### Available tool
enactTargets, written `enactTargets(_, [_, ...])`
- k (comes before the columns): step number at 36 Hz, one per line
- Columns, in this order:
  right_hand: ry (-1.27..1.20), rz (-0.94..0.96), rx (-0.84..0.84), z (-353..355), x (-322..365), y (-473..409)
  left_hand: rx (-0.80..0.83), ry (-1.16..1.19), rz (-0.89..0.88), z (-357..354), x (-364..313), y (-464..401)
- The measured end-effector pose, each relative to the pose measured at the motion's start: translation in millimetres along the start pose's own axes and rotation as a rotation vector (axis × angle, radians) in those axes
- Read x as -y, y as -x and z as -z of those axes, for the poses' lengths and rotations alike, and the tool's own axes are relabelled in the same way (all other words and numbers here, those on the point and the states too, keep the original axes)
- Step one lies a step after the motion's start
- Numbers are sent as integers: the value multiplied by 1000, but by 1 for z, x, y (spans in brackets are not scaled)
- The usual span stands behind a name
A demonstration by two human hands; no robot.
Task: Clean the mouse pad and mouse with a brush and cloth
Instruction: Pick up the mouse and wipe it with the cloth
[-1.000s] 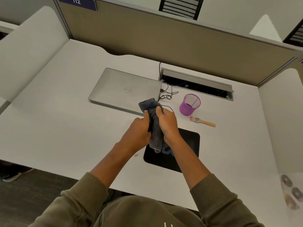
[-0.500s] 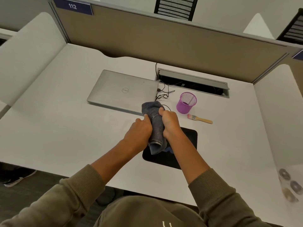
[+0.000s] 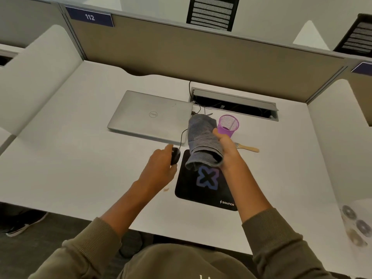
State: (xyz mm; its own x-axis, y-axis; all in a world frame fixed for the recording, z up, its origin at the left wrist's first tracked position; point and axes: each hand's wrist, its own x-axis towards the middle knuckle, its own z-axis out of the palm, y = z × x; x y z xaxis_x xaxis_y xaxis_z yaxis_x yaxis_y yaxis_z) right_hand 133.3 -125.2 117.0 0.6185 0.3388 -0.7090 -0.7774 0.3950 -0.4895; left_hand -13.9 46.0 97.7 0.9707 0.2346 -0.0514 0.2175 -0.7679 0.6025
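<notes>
Holding the mouse (image 3: 175, 156) now, the left hand (image 3: 161, 168) has parted from the right hand (image 3: 228, 151), fingers curled round the mouse just left of the pad (image 3: 203, 184); a second ago both hands were clasped together on the cloth (image 3: 203, 142). The right hand alone grips the grey cloth, raised over the pad's far edge, with the roll hanging to its left. The pad's cross logo, hidden before, shows beneath. Past the right hand the brush (image 3: 247, 147) lies on the desk (image 3: 80, 158), the purple cup (image 3: 228, 125) just beyond it. Beyond the left hand sits the closed laptop (image 3: 151, 115), the mouse's cable running toward it.
</notes>
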Motion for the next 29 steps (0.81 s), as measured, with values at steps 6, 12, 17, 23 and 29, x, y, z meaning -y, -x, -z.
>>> enactTargets(6, [155, 207, -83, 7, 19, -1, -119, 192, -35, 10, 7, 8])
enactTargets(12, [490, 462, -165, -7, 13, 10, -185, 354, -108, 12, 3, 14])
enactTargets(17, [699, 578, -186, -25, -7, 14, -201, 377, -169, 11, -2, 19])
enactTargets(23, [761, 609, -151, -40, -31, 17, -110, 258, -216, 11, -9, 21])
enactTargets(29, [776, 688, -259, -56, -47, 22, -29, 137, -171, 10, -11, 20])
